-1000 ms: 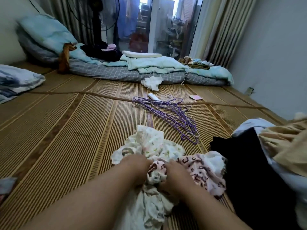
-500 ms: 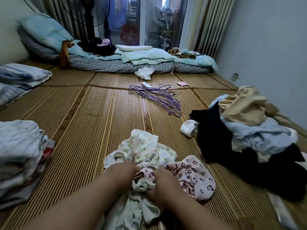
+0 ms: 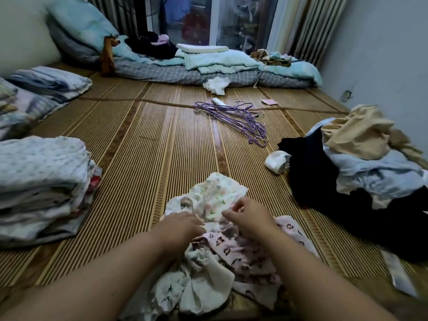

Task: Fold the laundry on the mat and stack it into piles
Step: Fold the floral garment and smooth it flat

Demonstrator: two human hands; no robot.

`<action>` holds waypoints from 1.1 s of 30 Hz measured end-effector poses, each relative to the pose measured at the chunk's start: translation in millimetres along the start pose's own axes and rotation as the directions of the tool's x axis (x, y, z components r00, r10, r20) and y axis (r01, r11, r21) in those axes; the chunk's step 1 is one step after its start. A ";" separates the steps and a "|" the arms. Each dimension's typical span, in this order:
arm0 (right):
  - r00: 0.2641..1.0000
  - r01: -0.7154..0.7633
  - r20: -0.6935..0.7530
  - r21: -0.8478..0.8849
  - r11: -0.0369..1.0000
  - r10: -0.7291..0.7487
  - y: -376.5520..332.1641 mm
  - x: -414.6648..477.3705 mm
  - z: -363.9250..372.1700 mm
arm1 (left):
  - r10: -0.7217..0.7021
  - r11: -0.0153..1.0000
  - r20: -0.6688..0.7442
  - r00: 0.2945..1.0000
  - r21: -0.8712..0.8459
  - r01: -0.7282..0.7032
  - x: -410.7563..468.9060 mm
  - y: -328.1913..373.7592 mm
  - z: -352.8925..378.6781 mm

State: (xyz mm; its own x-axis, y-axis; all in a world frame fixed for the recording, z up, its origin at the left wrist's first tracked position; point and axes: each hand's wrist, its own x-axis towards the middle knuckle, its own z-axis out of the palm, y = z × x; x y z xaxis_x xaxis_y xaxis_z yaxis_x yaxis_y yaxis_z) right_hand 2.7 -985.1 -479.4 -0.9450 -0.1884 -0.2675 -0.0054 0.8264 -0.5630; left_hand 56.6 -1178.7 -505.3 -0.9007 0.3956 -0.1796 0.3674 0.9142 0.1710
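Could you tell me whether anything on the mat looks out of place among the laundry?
Yes: a tangle of purple hangers lies loose mid-mat, apart from any pile, and a crumpled white cloth sits alone by the bedding. Otherwise just the unfolded heap at right.

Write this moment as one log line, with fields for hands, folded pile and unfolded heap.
hands: left hand and right hand gripping floral garment | folded pile: left | unfolded heap: right

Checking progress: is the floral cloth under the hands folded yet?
Not folded. The floral cloth lies crumpled and bunched on the mat, with both hands pinching its edges.
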 end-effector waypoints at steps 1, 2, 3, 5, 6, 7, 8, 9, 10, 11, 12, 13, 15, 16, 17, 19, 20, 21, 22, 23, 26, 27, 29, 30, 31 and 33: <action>0.997 -0.010 -0.074 -0.046 0.999 0.007 -3.8 6.9 2.1 | 0.015 0.999 0.004 1.000 0.033 -0.015 -0.6 -1.1 -2.9; 0.995 -0.013 -0.104 -0.075 0.997 0.005 -8.6 13.9 6.3 | 0.013 0.998 0.005 1.000 0.064 -0.013 -1.7 -3.6 -6.3; 0.995 -0.022 -0.097 -0.101 0.995 0.012 -14.2 18.6 9.1 | -0.001 0.996 -0.018 1.000 0.088 0.002 -3.2 -6.5 -8.9; 0.998 -0.054 -0.054 -0.181 0.982 0.045 -25.1 26.1 15.3 | -0.054 0.994 -0.138 0.989 0.082 0.066 -7.6 -11.7 -11.0; 0.998 -0.066 -0.039 -0.238 0.969 0.058 -28.2 29.8 17.7 | -0.116 0.992 -0.190 0.975 0.034 0.125 -10.7 -12.0 -11.1; 0.998 -0.068 -0.032 -0.290 0.955 0.062 -31.1 34.2 19.6 | -0.202 0.979 -0.209 0.957 -0.033 0.200 -14.2 -12.8 -9.9; 0.997 -0.070 -0.041 -0.314 0.947 0.060 -33.1 38.7 20.1 | -0.291 0.955 -0.203 0.935 -0.111 0.274 -16.4 -13.7 -7.0; 0.996 -0.074 -0.066 -0.301 0.951 0.056 -33.8 43.0 18.2 | -0.370 0.923 -0.187 0.910 -0.189 0.336 -17.5 -13.9 -5.0; 0.995 -0.070 -0.085 -0.247 0.967 0.050 -34.0 46.0 14.6 | -0.431 0.886 -0.173 0.886 -0.268 0.379 -17.5 -14.0 -3.4; 0.994 -0.051 -0.100 -0.155 0.987 0.035 -34.1 47.5 9.0 | -0.473 0.851 -0.169 0.865 -0.342 0.399 -16.9 -14.3 -2.5; 0.993 -0.020 -0.116 -0.040 0.999 0.016 -34.1 49.4 2.3 | -0.506 0.814 -0.165 0.846 -0.414 0.406 -17.1 -14.3 -3.3; 0.991 0.024 -0.133 0.070 0.997 -0.015 -35.9 48.7 -6.2 | -0.529 0.782 -0.159 0.833 -0.471 0.407 -17.3 -14.1 -5.7; 0.982 0.117 -0.170 0.233 0.966 -0.078 -44.6 43.1 -27.2 | -0.549 0.736 -0.138 0.825 -0.549 0.398 -16.8 -11.9 -12.2; 0.979 0.153 -0.181 0.319 0.935 -0.099 -50.0 39.4 -37.7 | -0.550 0.708 -0.126 0.825 -0.595 0.381 -16.2 -9.7 -16.9; 0.976 0.183 -0.184 0.414 0.892 -0.115 -56.2 35.0 -48.6 | -0.552 0.675 -0.122 0.825 -0.646 0.356 -15.6 -6.6 -23.4; 0.971 0.232 -0.189 0.594 0.770 -0.146 -69.6 24.9 -68.2 | -0.550 0.623 -0.157 0.820 -0.731 0.278 -12.1 -0.3 -39.6; 0.968 0.252 -0.185 0.668 0.700 -0.171 -76.3 19.3 -76.6 | -0.550 0.604 -0.183 0.815 -0.762 0.236 -9.9 3.4 -50.3; 0.964 0.263 -0.172 0.725 0.636 -0.202 -81.6 13.9 -83.1 | -0.551 0.582 -0.208 0.808 -0.789 0.194 -7.6 6.6 -60.9; 0.959 0.271 -0.158 0.762 0.589 -0.237 -86.0 9.5 -89.4 | -0.551 0.563 -0.238 0.799 -0.813 0.146 -6.4 11.0 -72.9; 0.952 0.275 -0.143 0.790 0.548 -0.271 -90.4 4.5 -94.9 | -0.547 0.543 -0.265 0.794 -0.834 0.096 -4.9 14.3 -85.0; 0.927 0.282 -0.129 0.859 0.427 -0.352 -100.4 -7.1 -109.6 | -0.476 0.469 -0.354 0.805 -0.876 -0.108 -0.4 25.7 -118.6; 0.917 0.284 -0.132 0.878 0.386 -0.375 -103.1 -10.5 -114.3 | -0.463 0.445 -0.371 0.805 -0.883 -0.151 2.1 27.6 -127.2; 0.903 0.261 -0.145 0.933 0.248 -0.405 -107.8 -17.4 -124.5 | -0.485 0.279 -0.318 0.814 -0.939 -0.200 7.2 26.1 -143.4; 0.899 0.239 -0.156 0.958 0.161 -0.409 -109.6 -20.7 -131.0 | -0.487 0.139 -0.243 0.839 -0.970 -0.201 8.0 26.4 -152.7; 0.895 0.223 -0.171 0.972 0.080 -0.413 -111.2 -23.5 -138.3 | -0.456 0.030 -0.177 0.872 -0.983 -0.184 7.7 26.0 -160.5; 0.882 0.225 -0.208 0.974 -0.012 -0.423 -114.5 -26.8 -153.6 | -0.392 0.052 -0.152 0.907 -0.988 -0.144 5.5 27.6 -176.4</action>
State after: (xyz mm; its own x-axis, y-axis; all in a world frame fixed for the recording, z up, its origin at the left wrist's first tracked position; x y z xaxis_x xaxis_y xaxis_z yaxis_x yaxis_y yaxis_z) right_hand -21.6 -993.2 -287.6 -0.8993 -0.4050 0.1651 0.1065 -0.5690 -0.8154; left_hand 20.8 -1166.9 -330.7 -0.9965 -0.0132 -0.0825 -0.0809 -0.0966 0.9920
